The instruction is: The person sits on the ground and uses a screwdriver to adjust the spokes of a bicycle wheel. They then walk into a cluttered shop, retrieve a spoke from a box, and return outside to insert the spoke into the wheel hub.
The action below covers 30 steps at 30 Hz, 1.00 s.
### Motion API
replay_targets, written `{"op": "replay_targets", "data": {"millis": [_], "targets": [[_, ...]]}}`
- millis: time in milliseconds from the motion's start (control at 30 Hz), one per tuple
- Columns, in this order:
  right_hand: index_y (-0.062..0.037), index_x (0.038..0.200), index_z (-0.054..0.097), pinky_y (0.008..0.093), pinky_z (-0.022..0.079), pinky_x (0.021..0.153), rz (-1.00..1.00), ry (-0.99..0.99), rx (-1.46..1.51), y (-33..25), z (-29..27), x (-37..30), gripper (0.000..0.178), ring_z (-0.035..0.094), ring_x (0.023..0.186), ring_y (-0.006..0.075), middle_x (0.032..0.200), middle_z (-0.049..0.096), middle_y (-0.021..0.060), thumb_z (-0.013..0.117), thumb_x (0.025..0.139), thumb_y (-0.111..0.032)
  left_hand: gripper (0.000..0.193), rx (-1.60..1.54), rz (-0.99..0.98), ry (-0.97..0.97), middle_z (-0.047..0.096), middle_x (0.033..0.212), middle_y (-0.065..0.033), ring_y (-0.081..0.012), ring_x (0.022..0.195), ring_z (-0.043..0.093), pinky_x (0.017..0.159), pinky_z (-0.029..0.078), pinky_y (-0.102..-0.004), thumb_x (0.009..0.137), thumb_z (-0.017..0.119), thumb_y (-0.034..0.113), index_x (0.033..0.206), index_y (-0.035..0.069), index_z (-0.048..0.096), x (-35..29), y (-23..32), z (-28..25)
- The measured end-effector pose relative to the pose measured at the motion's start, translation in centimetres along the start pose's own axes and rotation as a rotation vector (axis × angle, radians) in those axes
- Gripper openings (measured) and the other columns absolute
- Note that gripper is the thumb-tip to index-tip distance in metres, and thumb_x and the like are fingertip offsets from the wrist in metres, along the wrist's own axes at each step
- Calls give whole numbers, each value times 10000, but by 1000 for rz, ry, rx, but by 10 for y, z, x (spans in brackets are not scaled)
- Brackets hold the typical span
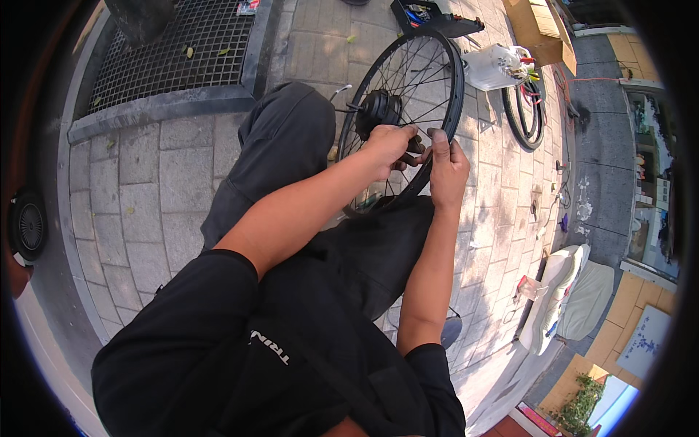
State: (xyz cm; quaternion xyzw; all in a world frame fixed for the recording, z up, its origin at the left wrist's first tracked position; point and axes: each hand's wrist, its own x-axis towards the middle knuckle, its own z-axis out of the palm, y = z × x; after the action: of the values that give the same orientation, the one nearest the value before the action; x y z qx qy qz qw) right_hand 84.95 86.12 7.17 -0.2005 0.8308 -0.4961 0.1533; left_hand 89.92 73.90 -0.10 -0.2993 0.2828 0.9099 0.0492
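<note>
A spoked bicycle wheel with a bare black rim [457, 80] stands tilted between my knees, no tyre on it. At its centre is a thick black hub [380, 109], with a short pale-tipped cable [341, 90] sticking out to the left. My left hand [392, 151] reaches in among the spokes beside the rim, fingers curled and pinched together; what they hold is too small to make out. On the near right part of the rim, my right hand [448, 171] is closed, thumb up against it. The fingertips of both hands are close together.
An open black tool case [437, 22] lies beyond the wheel. To the right are a white tub [495, 67] of tools, a black tyre [524, 120] and a cardboard box [542, 33]. A metal grating [167, 58] lies at far left, and a white cushion [557, 298] at right.
</note>
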Motion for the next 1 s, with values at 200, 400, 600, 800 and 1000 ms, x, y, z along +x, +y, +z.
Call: {"op": "replay_targets", "data": {"millis": [200,400,600,800,1000], "targets": [[63,1131,633,292,485,496,381,29,511,16,-7,-2,300,626,563,171,818,690,95,559,1059,-219,305,41,3,183,743,817,-91,-182,583,676,491,386,-327,1043,561,363,1005,67,619,-4,10,7],[11,992,692,233,326,380,499,-173,212,16,0,3,229,491,448,76,708,637,30,653,1001,-215,337,31,-54,166,723,839,-75,-186,620,643,517,379,-315,1053,548,392,1005,70,637,-6,18,-11],[-34,929,697,231,270,372,477,-127,328,27,6,7,249,456,444,48,691,615,-13,789,932,-266,301,-2,-159,112,708,831,-49,-153,620,597,513,375,-291,1069,529,353,1012,83,649,11,23,-20],[-18,946,704,225,250,377,455,-163,494,17,18,4,221,452,446,51,711,623,-7,779,937,-225,206,-89,-154,126,678,801,-20,-106,603,549,494,370,-249,1070,534,266,1031,96,644,20,17,-24],[-20,952,727,237,280,396,529,-240,476,11,19,2,162,467,472,69,707,630,3,706,967,-180,163,-46,-128,163,655,757,-11,-101,571,548,467,361,-249,1053,550,219,999,97,644,24,7,-29]]}}
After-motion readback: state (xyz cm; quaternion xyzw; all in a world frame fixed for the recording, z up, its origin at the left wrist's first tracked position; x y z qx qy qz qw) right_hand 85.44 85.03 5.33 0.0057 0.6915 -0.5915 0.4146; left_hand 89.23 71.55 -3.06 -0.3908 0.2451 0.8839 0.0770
